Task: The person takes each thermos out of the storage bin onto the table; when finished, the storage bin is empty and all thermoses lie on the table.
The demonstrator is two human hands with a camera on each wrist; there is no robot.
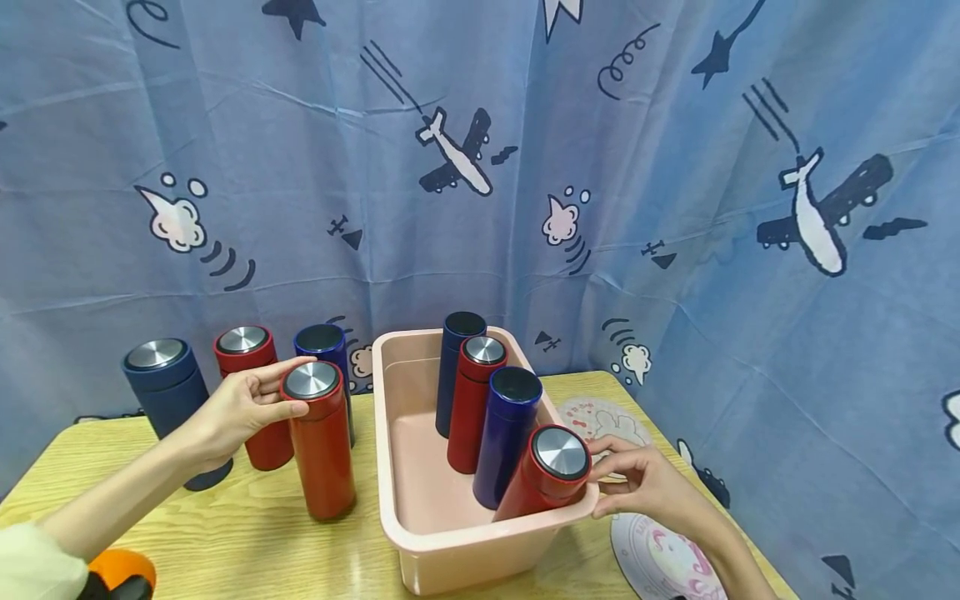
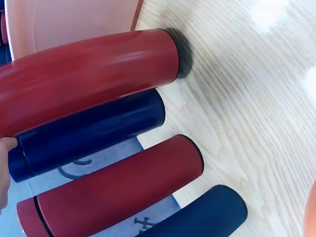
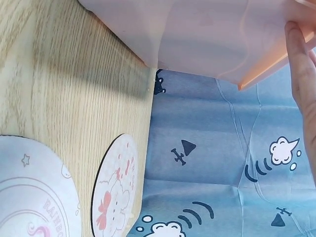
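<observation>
- Left hand (image 1: 238, 408): fingers and thumb curled round the upper end of a red flask (image 1: 321, 439), just below its steel cap. The grasp is plain in the head view; the left wrist view shows only a fingertip at the frame edge beside that flask (image 2: 89, 74).
- The grasped red flask stands upright on the wooden table (image 1: 225, 533), near the left wall of the pink bin (image 1: 480, 546) and apart from it.
- Three more flasks stand behind it toward the table's back edge: a dark blue capped flask (image 1: 171, 396) at the left, a second red capped flask (image 1: 251, 392) in the middle, and an open navy flask (image 1: 327, 358) nearest the bin.
- Right hand (image 1: 651, 483): fingers pinch the cap end of a leaning red flask (image 1: 543, 479), thumb and fingertips at its rim. In the right wrist view a finger (image 3: 302, 74) lies against the bin's edge.
- The leaning red flask rests tilted inside the bin, its top at the bin's front right corner.
- Three other flasks stand upright along the bin's right wall: an open blue flask (image 1: 506, 437), a red capped flask (image 1: 474, 404), and an open dark flask (image 1: 456, 367) at the back.
- Two round printed coasters (image 1: 660, 558) lie on the table's right edge beside the bin.
- A blue printed curtain (image 1: 675, 167) hangs behind the table.
</observation>
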